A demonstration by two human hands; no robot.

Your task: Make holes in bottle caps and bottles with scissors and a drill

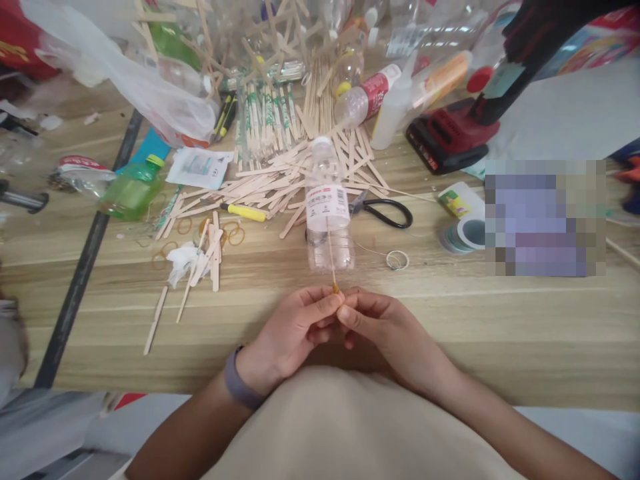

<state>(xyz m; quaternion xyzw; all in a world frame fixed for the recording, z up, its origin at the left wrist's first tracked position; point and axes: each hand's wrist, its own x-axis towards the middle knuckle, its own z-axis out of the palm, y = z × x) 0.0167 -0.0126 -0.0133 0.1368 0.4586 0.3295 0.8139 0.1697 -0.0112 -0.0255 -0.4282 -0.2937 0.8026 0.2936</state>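
Near the table's front edge, my left hand and my right hand meet with their fingertips pinched together. Between them stands a thin wooden stick, its lower end hidden in my fingers. A yellowish-brown rubber band appears wound round the stick just above the fingertips. Just beyond my hands is a clear plastic bottle with a white label and white cap. Black-handled scissors lie to its right, partly behind it. A small ring of thin string or wire rests nearby.
Many flat wooden sticks spread behind the bottle. A yellow cutter, rubber bands, crumpled tissue and a green bottle lie left. A tape roll and a red-black power drill stand right.
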